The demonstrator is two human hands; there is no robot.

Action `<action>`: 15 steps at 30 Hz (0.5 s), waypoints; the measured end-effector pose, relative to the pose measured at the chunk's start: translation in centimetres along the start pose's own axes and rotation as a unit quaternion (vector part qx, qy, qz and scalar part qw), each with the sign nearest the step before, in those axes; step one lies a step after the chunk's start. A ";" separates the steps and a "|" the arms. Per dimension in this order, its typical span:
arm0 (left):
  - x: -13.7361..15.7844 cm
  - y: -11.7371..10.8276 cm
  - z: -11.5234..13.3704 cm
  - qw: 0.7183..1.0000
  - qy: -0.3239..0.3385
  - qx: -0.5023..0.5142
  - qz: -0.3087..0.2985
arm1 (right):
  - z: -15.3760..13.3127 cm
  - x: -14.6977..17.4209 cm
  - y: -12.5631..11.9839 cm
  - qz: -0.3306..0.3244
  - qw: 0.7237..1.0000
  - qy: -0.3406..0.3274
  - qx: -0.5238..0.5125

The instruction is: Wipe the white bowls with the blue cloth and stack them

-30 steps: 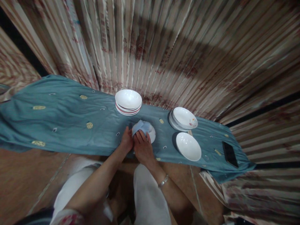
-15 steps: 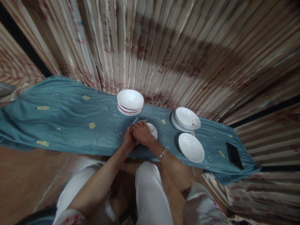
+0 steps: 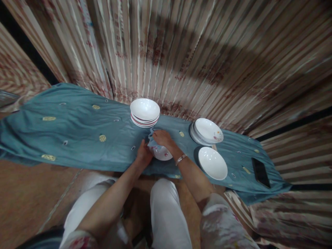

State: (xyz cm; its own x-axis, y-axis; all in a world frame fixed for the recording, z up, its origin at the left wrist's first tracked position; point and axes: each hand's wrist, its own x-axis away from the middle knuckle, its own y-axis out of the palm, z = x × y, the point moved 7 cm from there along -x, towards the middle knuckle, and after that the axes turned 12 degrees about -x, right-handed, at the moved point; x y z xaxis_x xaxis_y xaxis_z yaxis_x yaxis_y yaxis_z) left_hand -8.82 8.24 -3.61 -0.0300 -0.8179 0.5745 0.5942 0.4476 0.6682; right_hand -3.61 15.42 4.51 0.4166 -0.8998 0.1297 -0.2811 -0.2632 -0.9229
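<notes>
A white bowl point(image 3: 163, 154) with small flower prints is tilted on its side between my hands, near the table's front edge. My left hand point(image 3: 144, 154) grips its left rim, thumb upward. In my right hand point(image 3: 162, 138) is a light blue cloth point(image 3: 151, 139), bunched and pressed on the bowl's upper edge. The bowl's far side is hidden behind the hands and cloth. Just beyond stands a stack of white bowls point(image 3: 144, 110), some with red rims.
Right of my hands are a stack of flowered white bowls point(image 3: 206, 131) and a single white bowl point(image 3: 212, 164). A black phone point(image 3: 260, 172) lies at the right end of the teal tablecloth point(image 3: 77, 138). A pleated curtain point(image 3: 168, 62) hangs behind the table.
The bowl has turned so its flowered outside now shows. My right hand has shifted slightly up and right with the cloth, away from my left hand.
</notes>
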 end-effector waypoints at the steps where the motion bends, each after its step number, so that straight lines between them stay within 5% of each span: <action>1: 0.1 -0.1 0.0 1.000 -0.002 -0.001 0.015 | 0.5 -0.2 -0.1 -0.001 1.000 0.012 -0.009; 8: 1.0 0.3 0.3 0.999 -0.005 -0.010 0.030 | 5.4 -0.8 -1.0 0.014 0.995 0.078 -0.053; 15: 0.9 0.1 0.3 0.999 -0.001 -0.017 0.039 | 9.7 2.4 -0.6 0.065 0.982 0.116 -0.131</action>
State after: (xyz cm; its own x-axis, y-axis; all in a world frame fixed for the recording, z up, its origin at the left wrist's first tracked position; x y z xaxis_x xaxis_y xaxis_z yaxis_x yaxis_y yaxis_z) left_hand -9.01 7.65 -2.88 0.0158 -0.7805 0.6249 0.6217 0.4972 0.6052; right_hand 5.92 16.75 1.87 0.1617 -0.9790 0.1240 -0.5446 -0.1933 -0.8161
